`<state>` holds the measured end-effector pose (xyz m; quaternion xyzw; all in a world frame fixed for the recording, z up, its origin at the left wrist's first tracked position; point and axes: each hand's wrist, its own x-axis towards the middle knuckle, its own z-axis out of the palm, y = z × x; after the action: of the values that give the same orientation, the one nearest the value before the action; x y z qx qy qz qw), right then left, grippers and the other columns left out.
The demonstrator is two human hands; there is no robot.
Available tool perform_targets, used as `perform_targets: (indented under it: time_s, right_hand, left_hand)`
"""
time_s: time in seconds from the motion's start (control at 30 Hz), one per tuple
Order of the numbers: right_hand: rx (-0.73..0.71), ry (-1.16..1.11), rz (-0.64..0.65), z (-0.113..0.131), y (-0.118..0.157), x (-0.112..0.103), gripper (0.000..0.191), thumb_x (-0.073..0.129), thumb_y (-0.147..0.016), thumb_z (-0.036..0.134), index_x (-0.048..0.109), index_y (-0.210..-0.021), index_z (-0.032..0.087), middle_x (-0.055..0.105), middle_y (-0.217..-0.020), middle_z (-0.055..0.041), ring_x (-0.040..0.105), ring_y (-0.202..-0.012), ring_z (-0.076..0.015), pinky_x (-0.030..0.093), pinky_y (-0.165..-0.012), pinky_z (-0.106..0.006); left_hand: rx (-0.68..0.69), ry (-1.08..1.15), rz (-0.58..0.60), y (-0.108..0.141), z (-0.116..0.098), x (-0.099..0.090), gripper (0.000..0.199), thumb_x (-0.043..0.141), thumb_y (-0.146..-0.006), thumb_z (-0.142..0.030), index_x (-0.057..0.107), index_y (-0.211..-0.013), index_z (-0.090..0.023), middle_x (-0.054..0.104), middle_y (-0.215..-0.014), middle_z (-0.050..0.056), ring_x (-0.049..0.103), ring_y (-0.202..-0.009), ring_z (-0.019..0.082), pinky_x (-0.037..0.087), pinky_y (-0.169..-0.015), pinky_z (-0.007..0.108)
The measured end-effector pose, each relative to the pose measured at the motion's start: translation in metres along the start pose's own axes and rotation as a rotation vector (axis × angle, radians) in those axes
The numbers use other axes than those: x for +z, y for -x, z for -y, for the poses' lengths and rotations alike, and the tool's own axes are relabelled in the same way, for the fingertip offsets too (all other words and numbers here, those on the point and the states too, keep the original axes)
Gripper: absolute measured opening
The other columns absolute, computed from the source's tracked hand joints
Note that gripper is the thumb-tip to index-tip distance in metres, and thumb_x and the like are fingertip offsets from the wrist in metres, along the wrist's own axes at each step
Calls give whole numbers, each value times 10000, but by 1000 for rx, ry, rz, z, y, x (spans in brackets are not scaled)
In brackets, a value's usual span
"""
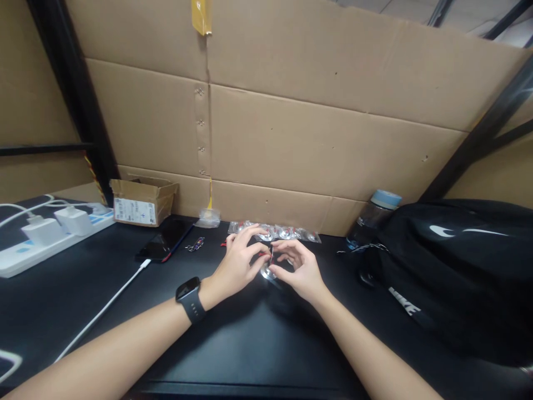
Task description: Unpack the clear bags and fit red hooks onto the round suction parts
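Both hands meet over the middle of the black table. My left hand (239, 261), with a black watch on its wrist, pinches a small red piece between thumb and fingers. My right hand (302, 269) has its thumb and fingers closed around the edge of a thin, shiny disc-like part (272, 255). Just below the fingertips, a round silvery piece (267, 272) rests on the table, partly covered by the fingers. Behind the hands lies a row of clear plastic packs (287, 232) with silvery and red contents.
On the left are a power strip (58, 241), a phone (165, 240) with a white cable, a cardboard box (142, 203) and a small trinket (195, 244). A bottle (372, 216) and black bag (458, 266) sit right. Cardboard (270, 139) stands behind.
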<state>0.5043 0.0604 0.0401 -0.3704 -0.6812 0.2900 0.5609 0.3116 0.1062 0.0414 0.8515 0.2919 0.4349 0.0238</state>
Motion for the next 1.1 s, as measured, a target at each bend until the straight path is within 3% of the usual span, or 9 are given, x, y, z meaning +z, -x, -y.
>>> perform_targets:
  time_s: [0.57,0.87,1.0,1.1]
  right_hand:
    - [178,-203,26,-4,1,1,329,836,-727,317,630,-960,210,681,-1192,-84,707,-1032,-235,600,-902,-378]
    - [136,-170,9,-1,0,2,332,860,-695,316,655,-935,211,680,-1204,-89,708,-1011,-239,605,-897,-393]
    - [135,-144,25,-4,-1,0,230,783,-788,380,707,-922,210,665,-1213,-82,695,-1038,-235,574,-962,-411]
    - [104,-74,25,-6,-2,-1,198,722,-846,406,728,-919,223,658,-1194,-80,688,-1018,-224,583,-922,-389]
  left_hand:
    - [66,-10,-73,-4,1,-11,122,670,-900,-296,772,-834,-294,603,-1282,39,457,-1300,288,326,-1044,482]
    - [28,-7,-71,-3,-1,-8,110,667,-895,-304,760,-842,-279,603,-1284,52,464,-1281,295,352,-1008,478]
    - [11,-3,-94,-2,-1,-6,95,678,-888,-298,766,-855,-283,611,-1261,50,484,-1257,294,364,-990,467]
    - [13,0,-92,-1,0,-6,102,677,-891,-306,765,-847,-284,619,-1243,49,487,-1253,292,358,-993,465]
